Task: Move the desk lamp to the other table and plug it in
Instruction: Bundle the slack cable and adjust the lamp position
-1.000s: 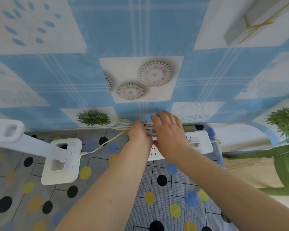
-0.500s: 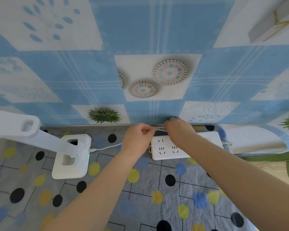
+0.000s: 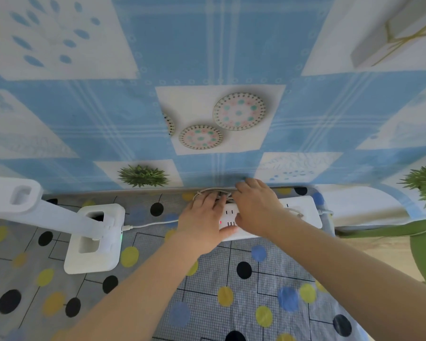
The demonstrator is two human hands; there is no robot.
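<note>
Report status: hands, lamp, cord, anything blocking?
Both hands, left hand and right hand, over power strip, fingers in bundled cord. Desk lamp on the spotted cloth, green light on. Nothing blocking.

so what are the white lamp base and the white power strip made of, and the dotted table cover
White lamp base: likely moulded plastic, smooth matte, rounded corners and cut-out openings. White power strip: likely hard plastic with a slight sheen, moulded socket slots. Grey table cover with coloured dots: looks like printed fabric or soft vinyl; the fine grid print and gentle ripples leave it open.
</note>
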